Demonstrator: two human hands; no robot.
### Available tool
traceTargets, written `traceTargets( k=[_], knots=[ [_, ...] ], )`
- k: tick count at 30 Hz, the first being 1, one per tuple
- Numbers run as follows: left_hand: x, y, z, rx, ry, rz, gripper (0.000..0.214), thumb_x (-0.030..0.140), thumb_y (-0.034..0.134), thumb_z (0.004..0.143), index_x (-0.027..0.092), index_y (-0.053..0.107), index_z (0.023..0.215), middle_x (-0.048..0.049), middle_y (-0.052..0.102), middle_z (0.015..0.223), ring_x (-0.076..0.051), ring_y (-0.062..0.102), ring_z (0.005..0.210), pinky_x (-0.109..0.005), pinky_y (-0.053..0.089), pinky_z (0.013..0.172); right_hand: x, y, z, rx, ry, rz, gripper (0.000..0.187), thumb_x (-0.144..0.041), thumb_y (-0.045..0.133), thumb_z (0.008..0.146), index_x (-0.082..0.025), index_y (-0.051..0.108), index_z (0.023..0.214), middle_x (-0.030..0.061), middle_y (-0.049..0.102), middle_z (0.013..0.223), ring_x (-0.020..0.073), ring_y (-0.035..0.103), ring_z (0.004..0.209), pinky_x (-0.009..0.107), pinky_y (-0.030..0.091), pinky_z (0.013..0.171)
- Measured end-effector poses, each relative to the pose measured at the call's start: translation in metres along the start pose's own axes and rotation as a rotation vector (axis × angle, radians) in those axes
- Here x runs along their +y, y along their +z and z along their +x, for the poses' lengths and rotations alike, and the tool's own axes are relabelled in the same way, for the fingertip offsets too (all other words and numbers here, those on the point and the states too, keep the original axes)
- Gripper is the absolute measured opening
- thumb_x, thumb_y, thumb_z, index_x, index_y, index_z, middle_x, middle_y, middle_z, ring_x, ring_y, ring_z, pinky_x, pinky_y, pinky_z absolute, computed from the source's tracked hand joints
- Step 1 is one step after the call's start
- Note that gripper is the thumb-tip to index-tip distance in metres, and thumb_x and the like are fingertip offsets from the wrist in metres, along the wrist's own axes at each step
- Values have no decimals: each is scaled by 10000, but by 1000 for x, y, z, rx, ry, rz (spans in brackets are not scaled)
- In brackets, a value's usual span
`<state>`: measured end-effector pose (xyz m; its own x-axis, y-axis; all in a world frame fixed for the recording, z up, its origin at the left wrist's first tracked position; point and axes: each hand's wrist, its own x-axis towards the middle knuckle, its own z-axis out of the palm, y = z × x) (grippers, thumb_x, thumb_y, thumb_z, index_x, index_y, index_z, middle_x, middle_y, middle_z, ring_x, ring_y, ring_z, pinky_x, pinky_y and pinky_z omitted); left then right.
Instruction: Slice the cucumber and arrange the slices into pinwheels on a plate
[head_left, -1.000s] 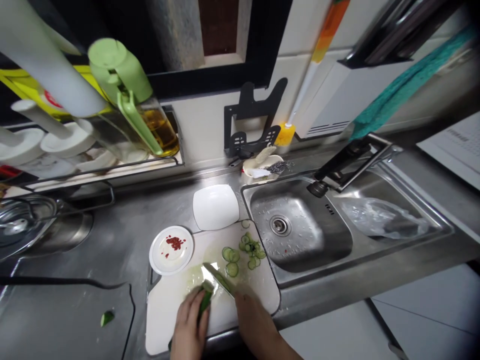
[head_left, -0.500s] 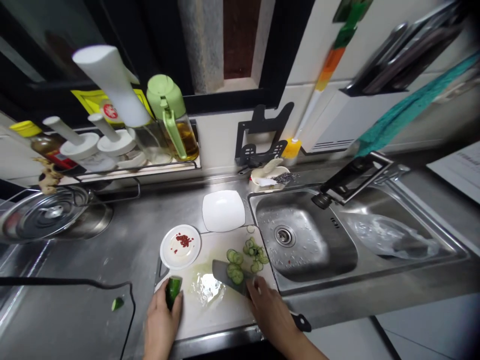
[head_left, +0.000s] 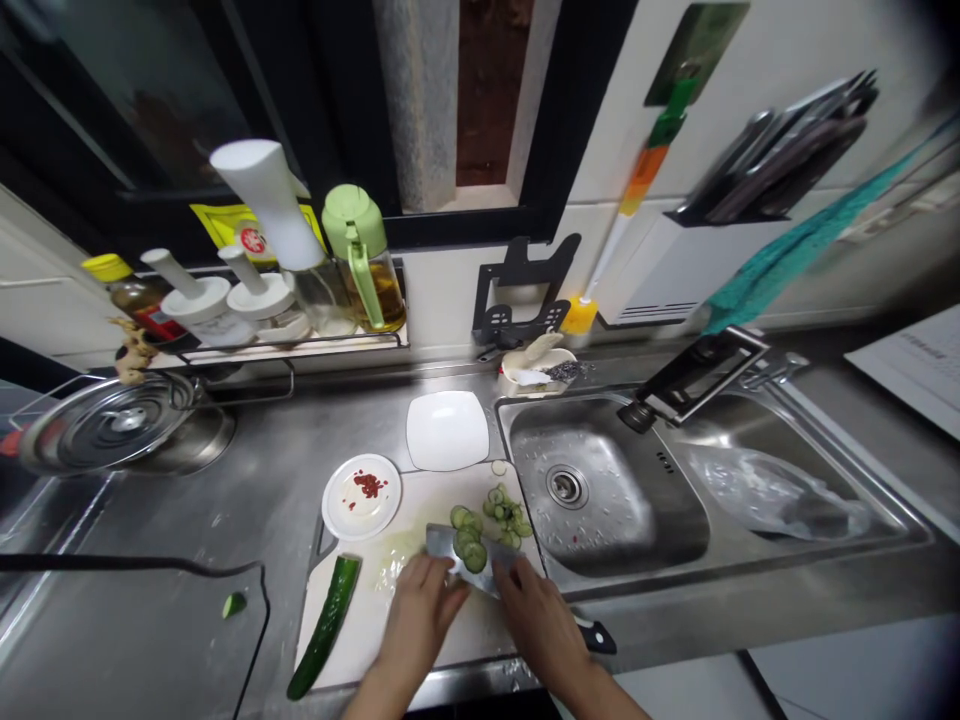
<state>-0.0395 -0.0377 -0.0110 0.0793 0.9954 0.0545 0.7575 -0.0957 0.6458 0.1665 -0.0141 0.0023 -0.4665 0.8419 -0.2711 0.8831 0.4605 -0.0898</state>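
Observation:
My right hand (head_left: 536,610) is wrapped round a kitchen knife (head_left: 439,540), its wide blade flat and pointing left over the white cutting board (head_left: 435,492). Cucumber slices (head_left: 469,548) lie on the blade, and a looser heap of slices (head_left: 508,515) is beside it at the board's right. Close to the blade's near edge is my left hand (head_left: 421,610), thumb and fingers apart, with nothing held in it. The uncut length of cucumber (head_left: 327,628) rests along the board's left edge, clear of both hands. Part of the knife is hidden by my right hand.
A small plate with chopped red pieces (head_left: 352,521) overlaps the board's far left corner. Behind the board stands a white square dish (head_left: 448,430). The sink (head_left: 607,450) borders the right side. A cucumber end (head_left: 234,604) lies on the steel counter at left.
My left hand has let go of the cucumber and moved right to the knife blade. The cucumber now lies alone on the board. My right hand keeps its hold on the knife.

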Motion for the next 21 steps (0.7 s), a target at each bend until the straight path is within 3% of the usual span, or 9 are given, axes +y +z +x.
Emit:
traceTargets(
  k=[4, 10, 14, 21],
  knots=[
    [17, 26, 34, -76, -19, -16, 99, 259, 615, 812, 204, 640, 890, -57, 651, 851, -221, 592, 834, -343, 461, 749, -3, -7, 2, -30, -16, -25, 518, -9, 463, 818, -178, 501, 1306, 120, 610, 1025, 222, 620, 813, 324, 437, 714],
    [3, 35, 62, -58, -116, -51, 64, 242, 587, 807, 198, 618, 843, -47, 641, 850, -206, 576, 849, -320, 449, 768, -7, -19, -6, -43, 60, 5, 392, -33, 467, 843, -208, 589, 1172, 104, 612, 1000, 214, 623, 811, 314, 440, 724],
    [-4, 37, 70, -85, -162, -67, 67, 228, 577, 794, 197, 612, 843, -39, 630, 849, -202, 571, 857, -326, 450, 788, -4, -18, -28, -77, 97, 44, 433, -17, 478, 815, -226, 582, 1180, 99, 604, 1024, 195, 622, 761, 302, 449, 709],
    [-19, 37, 72, -77, -99, -145, 340, 165, 465, 842, 196, 613, 1146, -73, 623, 986, -195, 576, 963, -348, 466, 869, 3, 9, -73, -11, 112, 173, 494, -25, 457, 796, -255, 529, 1227, 77, 580, 1031, 174, 614, 734, 281, 469, 696]
  ],
)
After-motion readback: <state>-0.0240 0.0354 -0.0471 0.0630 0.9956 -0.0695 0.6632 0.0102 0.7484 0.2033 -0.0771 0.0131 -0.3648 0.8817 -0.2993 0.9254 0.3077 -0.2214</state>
